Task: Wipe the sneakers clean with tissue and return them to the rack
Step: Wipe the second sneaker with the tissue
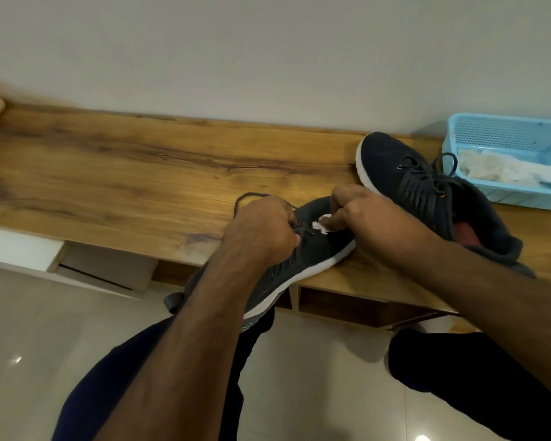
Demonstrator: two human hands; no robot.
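Sneaker [303, 259] toe toward the wall, heel overhanging; right fingers [337, 218] pinching tissue [320, 226].

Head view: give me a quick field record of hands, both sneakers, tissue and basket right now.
left hand: gripping near sneaker at the laces
right hand: pinching tissue against that sneaker
near sneaker: toe on wooden bench, heel overhanging edge
far sneaker: lying on bench, untouched
blue basket: at right, holds more tissue
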